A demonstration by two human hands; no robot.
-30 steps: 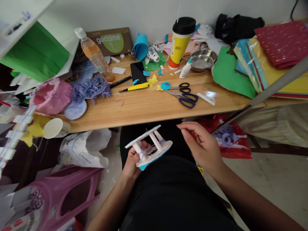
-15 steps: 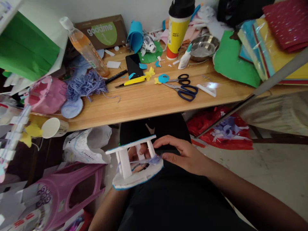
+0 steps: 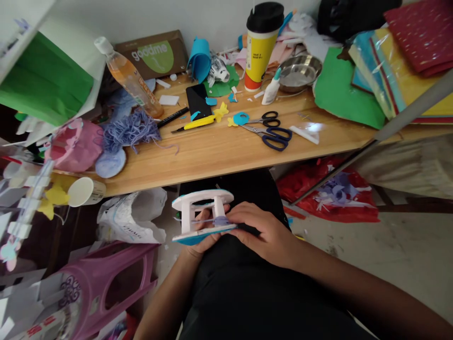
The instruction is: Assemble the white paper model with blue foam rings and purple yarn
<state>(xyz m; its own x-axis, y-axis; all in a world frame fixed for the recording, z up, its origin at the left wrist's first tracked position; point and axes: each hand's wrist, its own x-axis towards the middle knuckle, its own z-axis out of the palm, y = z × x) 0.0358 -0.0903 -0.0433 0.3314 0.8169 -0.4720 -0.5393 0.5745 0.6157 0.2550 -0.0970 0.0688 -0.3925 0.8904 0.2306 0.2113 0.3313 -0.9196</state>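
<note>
A white foam-board frame (image 3: 187,217), made of two rounded plates joined by upright posts, is held over my lap. Its lower plate is blue on the outside. Purple yarn (image 3: 221,220) runs across between the posts and bunches at the right one. My left hand (image 3: 203,241) grips the frame from below and behind, its fingers partly showing between the posts. At the frame's right end, my right hand (image 3: 264,231) has its fingers bent in, with the tips at the yarn bunch; what lies under them is partly hidden.
On the wooden desk (image 3: 208,158) lie scissors (image 3: 276,137), a yellow utility knife (image 3: 198,123), a phone (image 3: 198,100), a glue bottle (image 3: 272,89) and a purple yarn heap (image 3: 130,131). A coffee cup (image 3: 262,52) and drink bottle (image 3: 129,78) stand behind. A pink stool (image 3: 92,278) is at lower left.
The foam frame has tilted, so its blue underside now shows, and it sits slightly higher. My right hand has closed in on its right end, fingers more bent.
</note>
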